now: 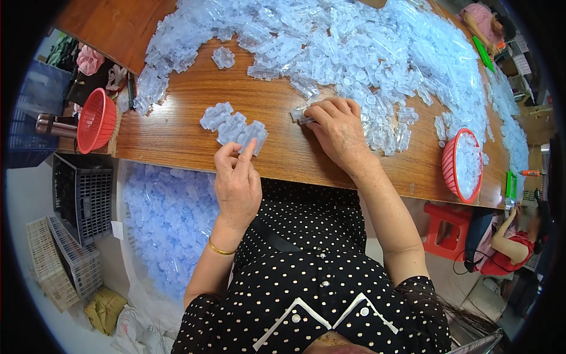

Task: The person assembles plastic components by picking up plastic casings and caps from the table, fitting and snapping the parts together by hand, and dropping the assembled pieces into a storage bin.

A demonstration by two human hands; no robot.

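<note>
On the wooden table (177, 127), a row of clear plastic pieces (234, 127) lies just beyond the left hand (237, 184), whose raised fingertips pinch its near end. The right hand (339, 131) presses fingers down on another clear piece (300, 115), seemingly gripping it, beside the big heap (354, 47). The pieces look glassy, ribbed, bluish.

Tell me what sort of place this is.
Probably a small workshop for hand-sorting or assembly: a heap of clear plastic parts covers the wooden table, with red baskets and floor crates nearby.
</note>
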